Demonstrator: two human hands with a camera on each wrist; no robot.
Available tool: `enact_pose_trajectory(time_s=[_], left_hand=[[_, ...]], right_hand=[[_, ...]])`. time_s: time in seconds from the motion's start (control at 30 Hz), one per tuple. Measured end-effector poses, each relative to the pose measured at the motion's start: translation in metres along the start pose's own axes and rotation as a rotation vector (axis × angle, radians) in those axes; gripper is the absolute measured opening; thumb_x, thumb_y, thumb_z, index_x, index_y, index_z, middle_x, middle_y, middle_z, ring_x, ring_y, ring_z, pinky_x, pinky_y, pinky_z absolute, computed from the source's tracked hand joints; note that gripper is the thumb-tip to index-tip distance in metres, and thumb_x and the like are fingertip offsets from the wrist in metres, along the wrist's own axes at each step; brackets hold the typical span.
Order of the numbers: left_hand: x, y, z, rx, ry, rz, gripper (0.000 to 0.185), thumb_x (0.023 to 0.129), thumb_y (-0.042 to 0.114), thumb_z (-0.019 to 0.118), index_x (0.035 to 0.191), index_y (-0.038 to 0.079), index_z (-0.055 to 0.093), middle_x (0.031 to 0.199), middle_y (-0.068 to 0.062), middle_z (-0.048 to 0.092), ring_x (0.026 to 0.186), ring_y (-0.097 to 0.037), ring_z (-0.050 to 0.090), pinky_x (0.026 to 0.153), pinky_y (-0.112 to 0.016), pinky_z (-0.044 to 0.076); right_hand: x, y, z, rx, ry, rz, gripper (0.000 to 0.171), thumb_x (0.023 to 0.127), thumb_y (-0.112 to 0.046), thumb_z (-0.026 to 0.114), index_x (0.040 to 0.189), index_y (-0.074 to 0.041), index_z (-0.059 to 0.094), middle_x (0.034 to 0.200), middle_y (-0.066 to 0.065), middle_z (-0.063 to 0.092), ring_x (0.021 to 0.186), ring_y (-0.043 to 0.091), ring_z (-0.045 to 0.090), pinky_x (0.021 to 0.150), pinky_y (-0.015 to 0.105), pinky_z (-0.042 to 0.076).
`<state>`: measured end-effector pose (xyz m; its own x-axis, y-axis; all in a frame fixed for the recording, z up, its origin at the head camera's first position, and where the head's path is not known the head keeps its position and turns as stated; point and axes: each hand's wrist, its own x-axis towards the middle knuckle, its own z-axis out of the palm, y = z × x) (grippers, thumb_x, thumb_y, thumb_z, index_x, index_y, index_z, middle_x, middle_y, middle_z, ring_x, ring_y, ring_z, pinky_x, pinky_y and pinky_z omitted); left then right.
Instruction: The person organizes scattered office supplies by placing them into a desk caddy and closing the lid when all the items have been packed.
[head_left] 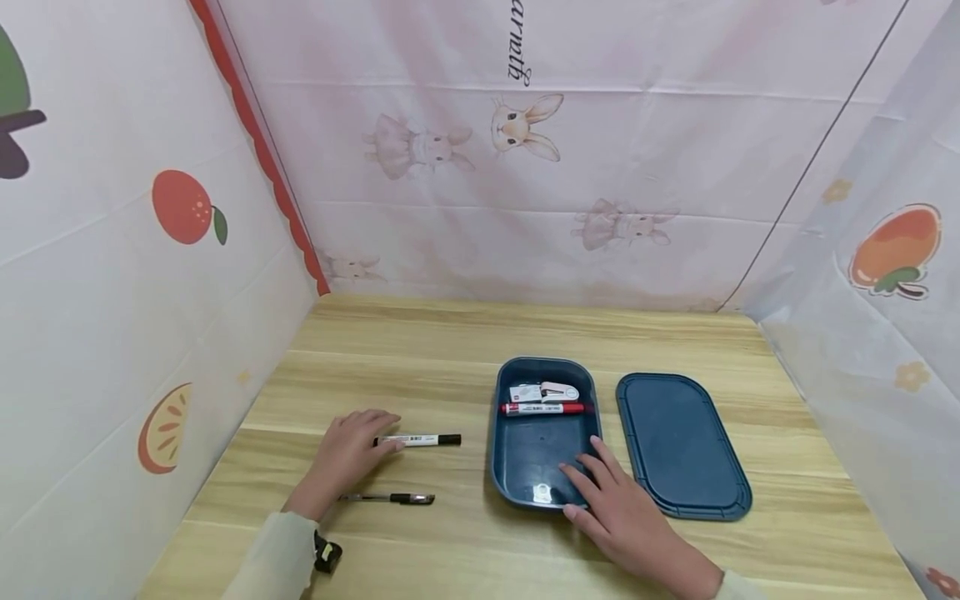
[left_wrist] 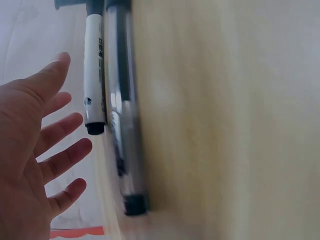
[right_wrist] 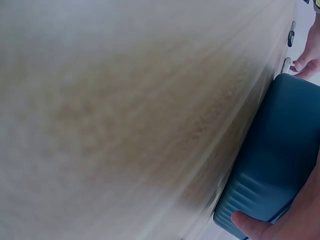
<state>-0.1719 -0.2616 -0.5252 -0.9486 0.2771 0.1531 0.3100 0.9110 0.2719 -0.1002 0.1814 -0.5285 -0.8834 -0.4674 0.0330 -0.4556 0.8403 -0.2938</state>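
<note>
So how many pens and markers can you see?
3. A white marker at the left hand's fingertips, a black pen on the table nearer the person, and a red marker inside the blue box.

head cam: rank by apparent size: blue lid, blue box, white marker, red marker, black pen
1-2. blue lid and blue box: near alike, lid looks slightly larger.
3-5. black pen, white marker, red marker: similar lengths, the left hand covers one end of the white marker; no ranking.

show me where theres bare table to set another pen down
Bare wood runs along the back of the table, behind the blue box and its lid. Crowded: front left, around the left hand, white marker and black pen.
</note>
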Motion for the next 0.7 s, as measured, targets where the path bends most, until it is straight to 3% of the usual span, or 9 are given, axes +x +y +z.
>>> enact_pose_trajectory(time_s=[0.7], left_hand=[[-0.014, -0.013, 0.008, 0.102, 0.055, 0.016, 0.023, 0.086, 0.026, 0.081, 0.108, 0.018, 0.077, 0.106, 0.003, 0.073, 0.094, -0.018, 0.064, 0.083, -0.042, 0.052]], right_hand=[[-0.001, 0.001, 0.001, 0.006, 0.015, -0.005, 0.059, 0.103, -0.063, 0.037, 0.151, -0.03, 0.048, 0.155, 0.002, 0.044, 0.156, 0.027, 0.01, 0.111, 0.059, 0.039]])
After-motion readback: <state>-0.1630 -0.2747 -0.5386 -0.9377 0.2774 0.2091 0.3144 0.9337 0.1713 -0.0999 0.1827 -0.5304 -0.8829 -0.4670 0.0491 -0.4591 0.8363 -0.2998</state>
